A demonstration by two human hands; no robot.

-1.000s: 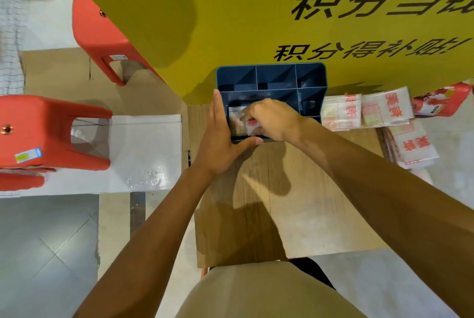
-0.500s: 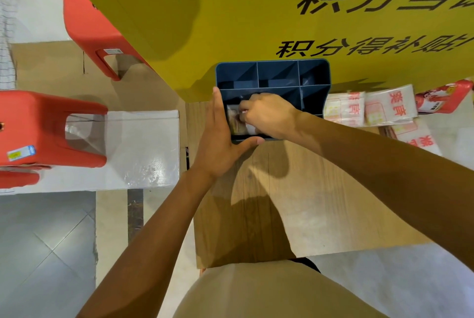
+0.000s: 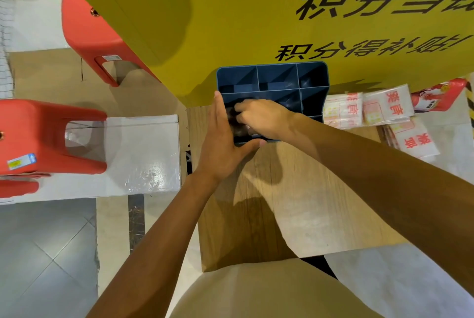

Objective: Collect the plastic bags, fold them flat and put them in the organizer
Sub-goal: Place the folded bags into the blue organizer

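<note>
A dark blue organizer [image 3: 277, 71] with several compartments stands at the far edge of the wooden table [image 3: 295, 202]. My left hand [image 3: 220, 143] presses flat against its left wall, with the thumb along the front edge. My right hand [image 3: 264, 117] reaches into the front left compartment, its fingers curled down on a folded plastic bag that is almost fully hidden under them. White plastic bags with red print [image 3: 387, 107] lie flat in a loose pile to the right of the organizer.
A yellow banner [image 3: 256, 10] with black characters hangs right behind the organizer. A red packet [image 3: 436, 97] lies at the far right. Two red stools [image 3: 38, 138] [image 3: 89, 35] and a white board [image 3: 133, 153] are on the floor to the left.
My right hand has pushed deeper into the front left compartment, and the folded bag seen earlier is now nearly out of sight. My left hand has stayed on the organizer's side.
</note>
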